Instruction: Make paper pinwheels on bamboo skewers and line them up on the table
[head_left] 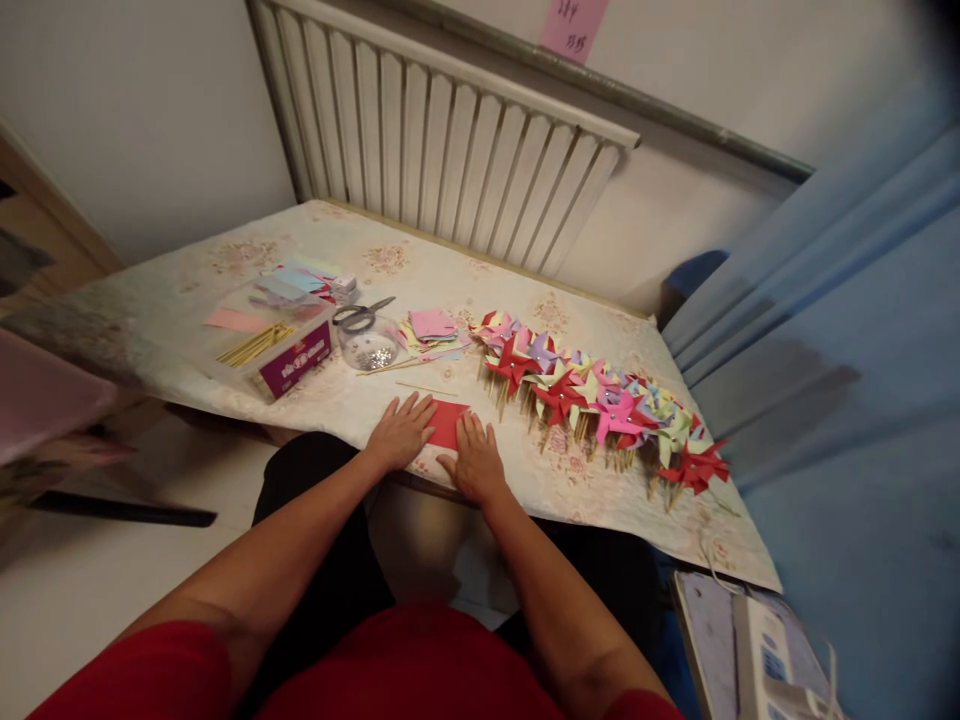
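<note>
We had both hands flat on the red paper (447, 423) at the table's (247, 400) near edge. Left hand (400, 432) pinned its left side, right hand (475, 462) its right, fingers loosely spread, palms down, nothing pinched. Best to press w/ even weight, edges aligned, so the crease ran sharp. Further back: stick (426, 388), pinwheels (600, 395), scissors (361, 315).

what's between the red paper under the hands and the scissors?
In the head view, a thin wooden stick lies on the tablecloth between the red paper and the scissors; beyond it stands a clear bowl of shiny bits.
</note>
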